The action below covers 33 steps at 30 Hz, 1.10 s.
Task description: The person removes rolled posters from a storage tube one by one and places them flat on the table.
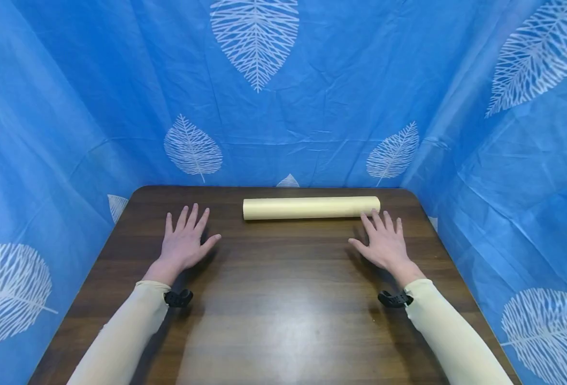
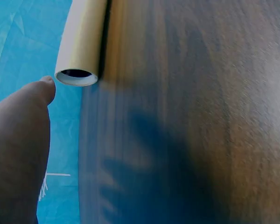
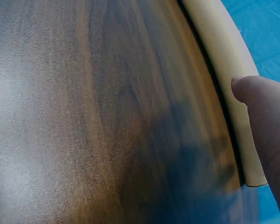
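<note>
A long pale-yellow cardboard tube [image 1: 311, 208] lies crosswise near the far edge of the table. Its hollow end [image 2: 77, 77] shows in the left wrist view. To the left of the tube, my left hand [image 1: 183, 245] is held over the table with fingers spread, holding nothing. My right hand [image 1: 383, 241] is spread in the same way at the tube's right end, and its fingertips overlap the tube in the head view. In the right wrist view the thumb [image 3: 261, 100] overlaps the tube [image 3: 224, 56]. Only the thumb [image 2: 23, 112] of the left hand appears in its wrist view.
The dark brown wood-grain table [image 1: 283, 299] has rounded far corners and a bright reflection toward the front. Blue cloth [image 1: 312, 107] with white leaf prints hangs behind it and on both sides. A black band [image 1: 178, 298] sits at each wrist, by the pale sleeves [image 1: 124, 331].
</note>
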Tool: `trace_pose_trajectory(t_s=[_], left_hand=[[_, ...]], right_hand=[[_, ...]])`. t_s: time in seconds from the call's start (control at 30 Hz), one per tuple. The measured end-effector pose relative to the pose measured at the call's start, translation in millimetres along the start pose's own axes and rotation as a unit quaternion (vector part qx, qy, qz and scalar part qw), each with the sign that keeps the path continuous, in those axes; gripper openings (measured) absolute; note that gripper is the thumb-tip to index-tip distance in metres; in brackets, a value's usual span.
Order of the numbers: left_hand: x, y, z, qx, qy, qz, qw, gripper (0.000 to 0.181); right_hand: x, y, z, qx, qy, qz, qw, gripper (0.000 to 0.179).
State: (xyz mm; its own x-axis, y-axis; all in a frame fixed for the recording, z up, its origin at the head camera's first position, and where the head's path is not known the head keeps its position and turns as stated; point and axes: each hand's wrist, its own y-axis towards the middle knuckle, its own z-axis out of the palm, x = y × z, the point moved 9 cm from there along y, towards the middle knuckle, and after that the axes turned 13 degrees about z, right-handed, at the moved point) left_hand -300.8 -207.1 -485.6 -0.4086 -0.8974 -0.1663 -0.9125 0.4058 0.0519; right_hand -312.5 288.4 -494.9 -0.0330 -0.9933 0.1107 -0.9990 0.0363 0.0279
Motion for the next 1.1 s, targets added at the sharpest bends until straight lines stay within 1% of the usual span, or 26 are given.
trace_pose_trajectory(t_s=[0.13, 0.27, 0.53, 0.67, 0.8, 0.9, 1.0, 1.1], left_hand=[[0.3, 3.4, -1.6, 0.004, -0.050, -0.009, 0.9987, 0.091], [1.0, 9.4, -2.4, 0.008, -0.100, -0.020, 0.9948, 0.094], [-0.5, 25.7, -3.1, 0.008, -0.148, -0.033, 0.9884, 0.096], [-3.8, 34.1, -6.3, -0.001, -0.185, -0.031, 0.9822, 0.097], [-7.3, 41.2, -8.1, -0.006, -0.220, -0.028, 0.9750, 0.099], [-10.5, 45.4, -7.2, -0.003, -0.260, -0.030, 0.9651, 0.097], [-14.3, 49.6, -3.4, 0.008, -0.315, -0.038, 0.9482, 0.095], [-17.5, 53.8, 1.3, 0.014, -0.361, -0.057, 0.9308, 0.094]], right_hand=[[5, 5.5, -3, -0.007, 0.000, -0.006, 1.0000, 0.095], [19, 14.5, -8, -0.014, -0.004, -0.015, 0.9998, 0.092], [54, 34.6, -17, -0.011, -0.018, -0.040, 0.9990, 0.091], [68, 44.1, -22, -0.014, -0.030, -0.053, 0.9980, 0.091], [81, 52.0, -23, -0.008, -0.031, -0.063, 0.9975, 0.094], [90, 57.2, -21, -0.003, -0.028, -0.071, 0.9971, 0.094], [101, 61.3, -20, 0.000, -0.022, -0.083, 0.9963, 0.093], [115, 64.4, -18, 0.005, -0.013, -0.096, 0.9952, 0.092]])
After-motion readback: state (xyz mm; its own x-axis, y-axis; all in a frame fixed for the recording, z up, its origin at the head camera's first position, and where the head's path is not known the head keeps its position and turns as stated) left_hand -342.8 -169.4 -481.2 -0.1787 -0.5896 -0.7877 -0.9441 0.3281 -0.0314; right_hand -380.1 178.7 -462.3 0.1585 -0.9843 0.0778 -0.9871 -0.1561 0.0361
